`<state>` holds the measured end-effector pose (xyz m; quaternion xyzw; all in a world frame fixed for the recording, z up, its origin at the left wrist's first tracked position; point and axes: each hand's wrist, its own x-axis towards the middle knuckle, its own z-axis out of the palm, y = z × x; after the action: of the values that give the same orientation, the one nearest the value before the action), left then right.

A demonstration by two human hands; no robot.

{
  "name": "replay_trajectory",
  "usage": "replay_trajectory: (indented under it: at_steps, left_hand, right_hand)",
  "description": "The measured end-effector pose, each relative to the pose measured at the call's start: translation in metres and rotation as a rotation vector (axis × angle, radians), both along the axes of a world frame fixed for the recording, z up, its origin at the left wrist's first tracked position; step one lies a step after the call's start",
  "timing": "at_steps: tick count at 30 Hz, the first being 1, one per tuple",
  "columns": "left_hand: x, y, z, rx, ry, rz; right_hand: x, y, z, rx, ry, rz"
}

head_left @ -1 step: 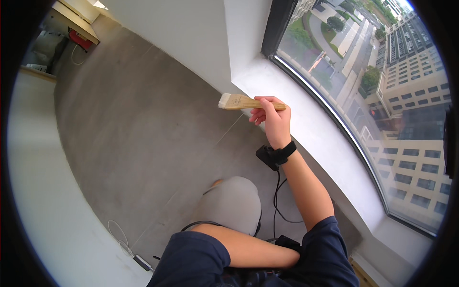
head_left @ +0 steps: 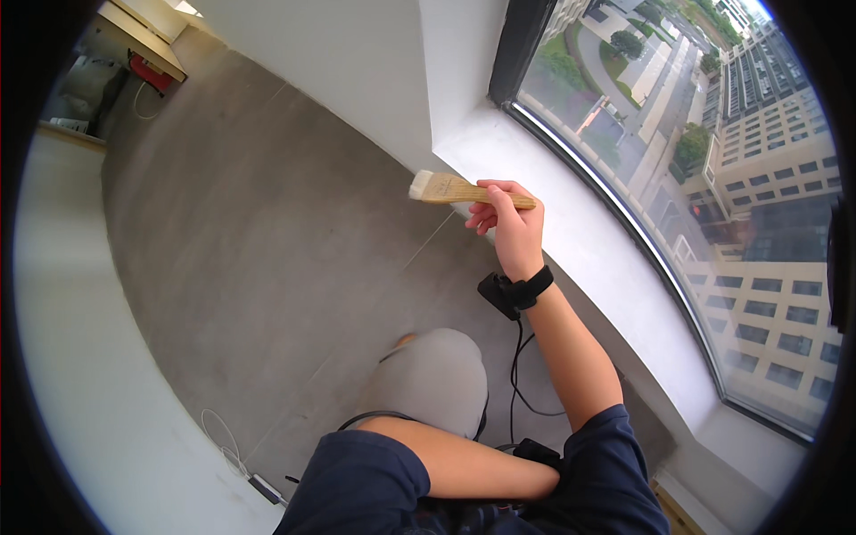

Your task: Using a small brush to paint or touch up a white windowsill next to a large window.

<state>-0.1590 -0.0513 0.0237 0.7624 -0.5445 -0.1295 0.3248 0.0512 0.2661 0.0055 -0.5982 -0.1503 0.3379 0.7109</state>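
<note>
My right hand [head_left: 514,223] grips the wooden handle of a flat brush [head_left: 451,189] with pale bristles. Its bristle end points left, and the brush hangs in the air beside the white window sill [head_left: 571,209]. Around my right wrist sits a black strap [head_left: 528,287] with a small black box on it. My left forearm [head_left: 486,459] lies across my lap toward the right; the left hand itself is hidden behind my right upper arm. My knee [head_left: 428,379], in light grey cloth, shows below the brush.
To the right runs a large window [head_left: 687,205] in a dark frame. Black cables [head_left: 514,374] trail down from the wrist box. A white wall [head_left: 67,312] stands at left, with a white cable and adapter [head_left: 265,489] by its foot. Grey floor [head_left: 259,223] lies between.
The brush has tipped very slightly in my right hand, its bristle end turning a little. Everything else stays the same.
</note>
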Motion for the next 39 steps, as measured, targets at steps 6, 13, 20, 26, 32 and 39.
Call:
replay_trajectory:
  at_steps: [6,13,20,26,32,39]
  left_hand:
    - [0.001,-0.006,0.004,-0.012,-0.005,0.01]
    - [-0.001,-0.009,0.002,-0.023,0.015,0.028]
    - [-0.003,-0.015,0.007,-0.052,0.012,0.033]
    - [-0.006,-0.02,0.007,-0.057,0.024,0.038]
    - [-0.012,-0.025,0.002,-0.062,0.004,-0.006]
    - [-0.014,-0.033,0.004,-0.073,0.02,0.013]
  right_hand:
    - [0.039,0.015,0.004,0.048,-0.107,-0.305]
    - [-0.032,0.006,-0.01,-0.061,-0.192,0.064]
    - [-0.061,-0.004,-0.03,-0.111,-0.515,0.202]
    - [-0.039,-0.02,-0.012,-0.028,-0.572,0.018]
    - [-0.005,-0.048,-0.003,-0.082,-0.245,-0.227]
    - [-0.029,-0.066,-0.004,0.021,-0.202,-0.454]
